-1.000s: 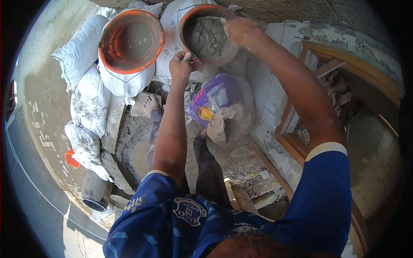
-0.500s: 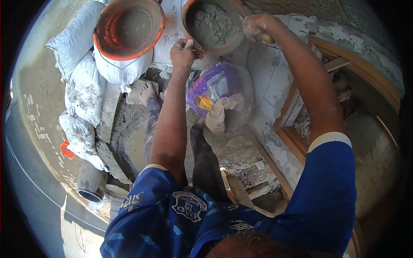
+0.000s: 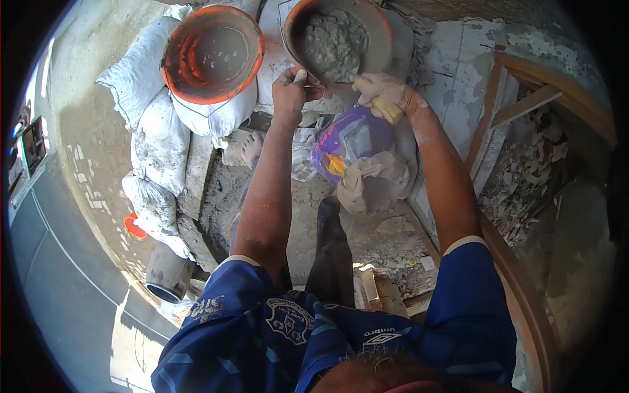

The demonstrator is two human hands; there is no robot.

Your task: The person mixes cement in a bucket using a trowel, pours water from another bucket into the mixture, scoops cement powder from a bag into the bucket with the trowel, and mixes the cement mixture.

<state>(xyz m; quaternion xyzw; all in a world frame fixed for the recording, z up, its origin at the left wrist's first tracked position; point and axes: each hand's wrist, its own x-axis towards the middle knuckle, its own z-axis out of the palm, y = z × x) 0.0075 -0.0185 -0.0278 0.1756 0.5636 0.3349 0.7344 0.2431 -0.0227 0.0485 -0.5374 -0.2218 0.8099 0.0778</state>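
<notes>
My left hand [image 3: 295, 93] pinches the near left rim of an orange basin [image 3: 388, 29], thumb on top of the edge. Thick, lumpy grey mortar [image 3: 333, 40] lies inside it. My right hand [image 3: 386, 90], coated in grey, is closed around the wooden handle of a trowel [image 3: 391, 111] at the basin's near right edge; I cannot make out its blade. To the left, a second orange basin [image 3: 178, 49] holds watery grey liquid and rests on a white sack. Below my right hand sits a bag with a purple printed panel [image 3: 347, 131].
White filled sacks [image 3: 157, 141] are stacked on the left, with a dark bucket [image 3: 169, 272] lying below them. A wooden frame [image 3: 485, 124] stands at right beside rubble [image 3: 524, 177]. My bare foot [image 3: 251, 149] is near the sacks.
My right hand has come down and left from the basin's right side to its near edge, the trowel handle turning with it. My left hand stays on the rim. The whole view has shifted.
</notes>
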